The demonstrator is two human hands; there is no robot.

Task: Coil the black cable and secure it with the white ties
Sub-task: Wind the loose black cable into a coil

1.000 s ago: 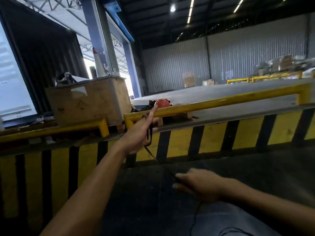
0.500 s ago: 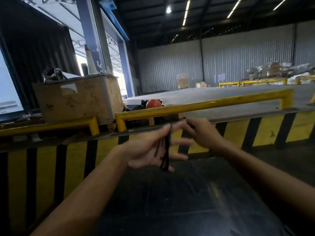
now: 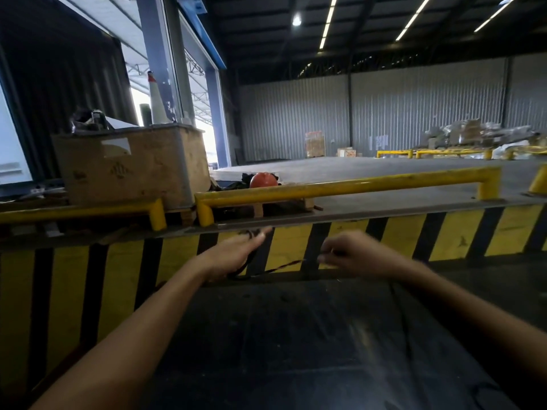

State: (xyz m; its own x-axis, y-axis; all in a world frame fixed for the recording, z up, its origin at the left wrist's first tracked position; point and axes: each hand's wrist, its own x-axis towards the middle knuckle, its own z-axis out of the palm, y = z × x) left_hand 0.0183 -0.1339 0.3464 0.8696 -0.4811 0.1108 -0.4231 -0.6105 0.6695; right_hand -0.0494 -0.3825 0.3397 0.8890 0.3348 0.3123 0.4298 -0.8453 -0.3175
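Hands are reaching out ahead of you in the head view, both blurred by motion. Your left hand (image 3: 233, 255) is stretched forward with the fingers extended toward the yellow-and-black striped barrier (image 3: 384, 241), and loops of the black cable (image 3: 251, 261) are hanging around its palm, so its grip is lying flat and open with the cable draped over it rather than pinched. A strand of the cable is running from under that hand across to the right, rising slightly toward your right hand (image 3: 352, 254). Your right hand is curling its fingers inward near the end of that strand; the blur is hiding whether its grip is actually closing on the cable, so you cannot tell that from here. The two hands are sitting apart at about the same height, just in front of the barrier's lower edge.

Below your forearms, a dark flat surface (image 3: 296, 350) is filling the bottom of the view. Above the barrier, a yellow guard rail (image 3: 355, 184) is running across, with an orange hard hat (image 3: 263, 180) lying just behind it. To the left, a large worn wooden crate (image 3: 130, 170) is standing behind a second yellow rail.
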